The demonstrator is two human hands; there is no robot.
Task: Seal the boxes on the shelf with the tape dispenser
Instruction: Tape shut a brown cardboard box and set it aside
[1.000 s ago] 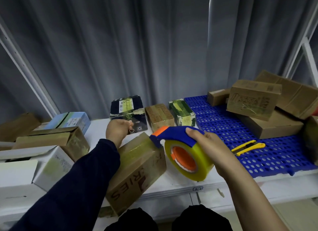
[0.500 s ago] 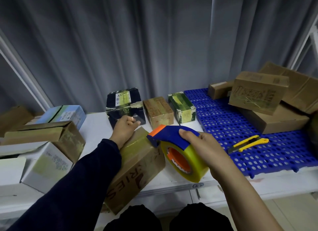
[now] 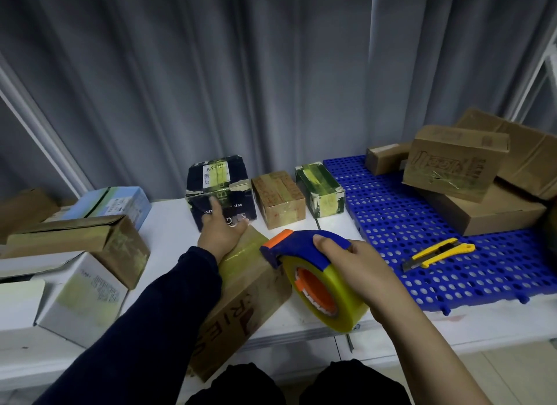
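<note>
A brown cardboard box (image 3: 253, 296) with yellowish tape along its top lies tilted at the front edge of the white shelf (image 3: 168, 220). My left hand (image 3: 221, 228) rests flat on the box's far end, fingers stretched toward a black box (image 3: 218, 190) behind it. My right hand (image 3: 352, 263) grips the blue and orange tape dispenser (image 3: 304, 248), whose yellow tape roll (image 3: 328, 293) hangs beside the box's right edge. The dispenser's orange nose touches the box top.
A small brown box (image 3: 278, 198) and a green-taped box (image 3: 321, 189) stand behind. A yellow utility knife (image 3: 438, 254) lies on the blue perforated mat (image 3: 422, 223). Stacked cardboard boxes (image 3: 470, 175) fill the right; brown, blue and white boxes (image 3: 84, 254) crowd the left.
My left hand has slid forward along the box top toward the black box and flattened. The dispenser stays at the box's right edge; the view has shifted slightly.
</note>
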